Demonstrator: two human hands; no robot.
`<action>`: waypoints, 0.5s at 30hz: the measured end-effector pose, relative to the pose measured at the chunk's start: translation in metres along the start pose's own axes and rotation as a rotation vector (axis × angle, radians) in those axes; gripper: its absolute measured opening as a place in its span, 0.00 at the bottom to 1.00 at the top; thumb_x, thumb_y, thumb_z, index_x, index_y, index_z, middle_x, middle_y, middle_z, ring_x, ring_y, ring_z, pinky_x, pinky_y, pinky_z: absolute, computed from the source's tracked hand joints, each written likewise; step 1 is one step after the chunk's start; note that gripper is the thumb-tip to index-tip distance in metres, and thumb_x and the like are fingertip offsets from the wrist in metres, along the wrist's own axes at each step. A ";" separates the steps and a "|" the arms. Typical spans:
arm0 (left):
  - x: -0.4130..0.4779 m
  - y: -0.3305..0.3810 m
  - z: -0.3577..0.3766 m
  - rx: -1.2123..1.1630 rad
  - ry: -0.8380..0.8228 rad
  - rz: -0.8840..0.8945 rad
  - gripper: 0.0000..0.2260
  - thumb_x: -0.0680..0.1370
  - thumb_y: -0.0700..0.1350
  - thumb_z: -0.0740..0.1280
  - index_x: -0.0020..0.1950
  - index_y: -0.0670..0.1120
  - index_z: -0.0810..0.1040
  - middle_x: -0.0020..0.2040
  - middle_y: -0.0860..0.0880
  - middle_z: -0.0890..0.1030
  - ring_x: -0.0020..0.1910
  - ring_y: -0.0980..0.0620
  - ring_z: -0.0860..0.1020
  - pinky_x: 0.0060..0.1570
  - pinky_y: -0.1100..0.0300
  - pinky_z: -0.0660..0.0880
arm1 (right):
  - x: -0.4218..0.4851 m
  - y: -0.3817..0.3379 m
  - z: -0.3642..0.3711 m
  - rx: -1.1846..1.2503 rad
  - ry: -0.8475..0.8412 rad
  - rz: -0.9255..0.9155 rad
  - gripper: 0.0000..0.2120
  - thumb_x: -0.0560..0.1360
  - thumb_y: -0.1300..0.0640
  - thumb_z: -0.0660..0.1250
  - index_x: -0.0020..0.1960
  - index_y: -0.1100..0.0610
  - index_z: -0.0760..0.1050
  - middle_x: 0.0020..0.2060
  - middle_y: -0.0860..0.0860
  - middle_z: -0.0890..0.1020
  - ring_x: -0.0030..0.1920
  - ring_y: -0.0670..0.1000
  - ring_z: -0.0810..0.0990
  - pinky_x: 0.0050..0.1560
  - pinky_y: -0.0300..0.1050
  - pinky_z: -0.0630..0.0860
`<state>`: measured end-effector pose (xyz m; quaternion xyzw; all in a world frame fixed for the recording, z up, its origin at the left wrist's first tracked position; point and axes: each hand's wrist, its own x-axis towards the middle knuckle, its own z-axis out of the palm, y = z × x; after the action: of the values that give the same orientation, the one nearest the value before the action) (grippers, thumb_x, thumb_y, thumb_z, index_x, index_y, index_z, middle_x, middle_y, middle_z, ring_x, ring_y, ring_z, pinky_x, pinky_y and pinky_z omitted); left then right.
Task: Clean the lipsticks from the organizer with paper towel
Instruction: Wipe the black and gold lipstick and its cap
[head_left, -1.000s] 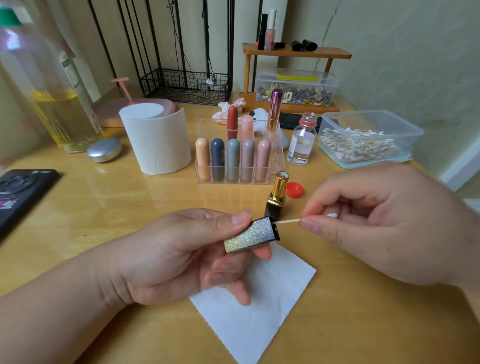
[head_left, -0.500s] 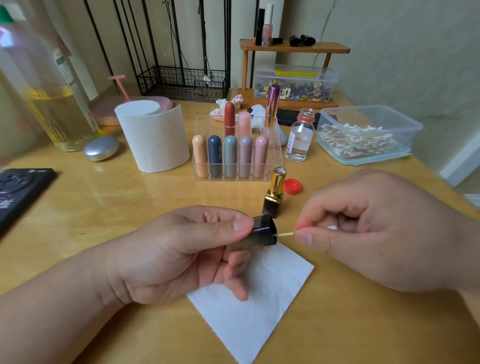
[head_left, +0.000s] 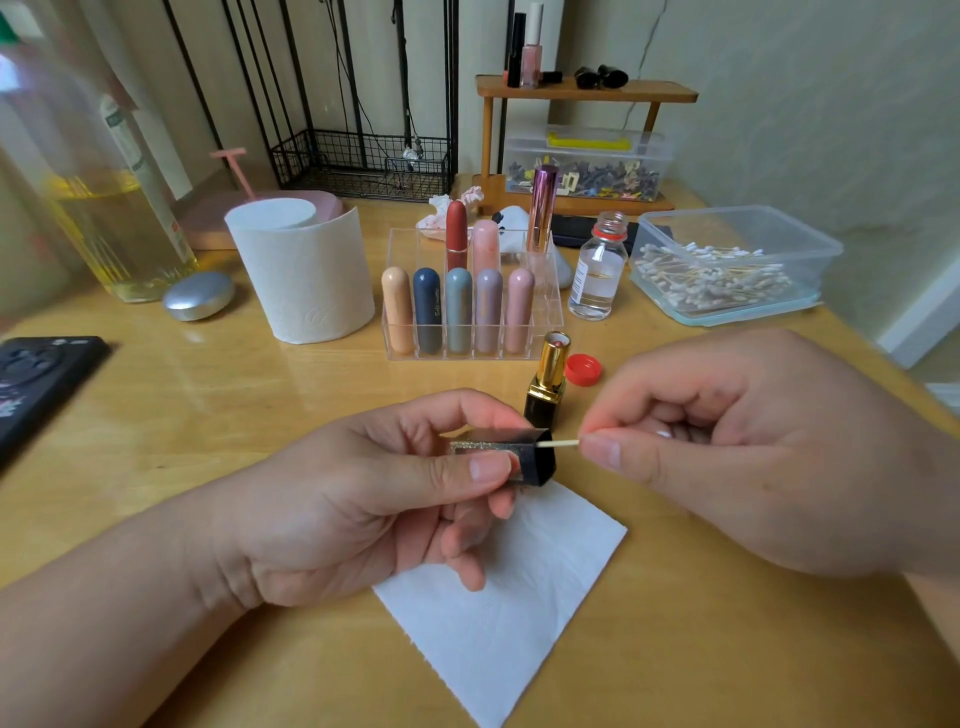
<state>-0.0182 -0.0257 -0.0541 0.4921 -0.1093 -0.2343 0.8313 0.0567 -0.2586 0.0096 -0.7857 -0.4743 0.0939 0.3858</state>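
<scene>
While our left hand grips the glittery black lipstick cap sideways, thumb on top and fingers curled under, our right hand pinches a cotton swab between thumb and forefinger. The swab's far end is inside the cap's open mouth. We can't tell how deep the tip sits or whether it touches the wall.

Positions:
- The cap is off the table, above the far corner of the paper towel sheet.
- Its lipstick base stands uncapped just behind, beside a red bottle cap.
- The other lipsticks sit in the clear organizer, further back.

Risks, as we judge them:
- The stick is thin. Side load while scrubbing could snap it or leave cotton in the cap.
- Our right knuckles are near the uncapped base. A wide stroke could tip it and smear the table.
- The small bottle beside the organizer looks open. A knock from our right hand could spill it.
- We hold the cap by fingertips only. A hard twist could pop it loose, though the sheet below would likely catch it.
- The sheet lies unused, so the paper towel wipe looks not yet done.
</scene>
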 end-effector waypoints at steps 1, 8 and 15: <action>0.000 0.000 0.000 -0.005 0.001 0.002 0.14 0.77 0.38 0.71 0.62 0.42 0.76 0.42 0.39 0.75 0.31 0.50 0.72 0.38 0.52 0.78 | 0.000 0.000 0.000 0.000 0.022 -0.002 0.04 0.73 0.55 0.69 0.39 0.52 0.81 0.26 0.47 0.74 0.27 0.43 0.71 0.28 0.29 0.65; 0.000 0.001 -0.001 -0.020 -0.004 0.000 0.16 0.78 0.40 0.70 0.65 0.40 0.76 0.44 0.39 0.76 0.32 0.50 0.71 0.36 0.55 0.76 | 0.001 0.000 -0.001 -0.205 0.067 -0.009 0.05 0.73 0.54 0.69 0.39 0.51 0.80 0.28 0.47 0.76 0.28 0.46 0.72 0.26 0.34 0.66; 0.000 0.001 0.000 -0.056 0.024 -0.018 0.13 0.78 0.42 0.70 0.61 0.39 0.77 0.44 0.39 0.78 0.32 0.50 0.73 0.36 0.55 0.77 | 0.000 -0.005 -0.001 -0.277 0.039 -0.043 0.06 0.73 0.56 0.69 0.38 0.51 0.80 0.28 0.47 0.76 0.29 0.46 0.73 0.26 0.32 0.65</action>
<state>-0.0180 -0.0250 -0.0537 0.4722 -0.0882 -0.2387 0.8440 0.0536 -0.2576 0.0138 -0.8230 -0.4917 0.0039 0.2845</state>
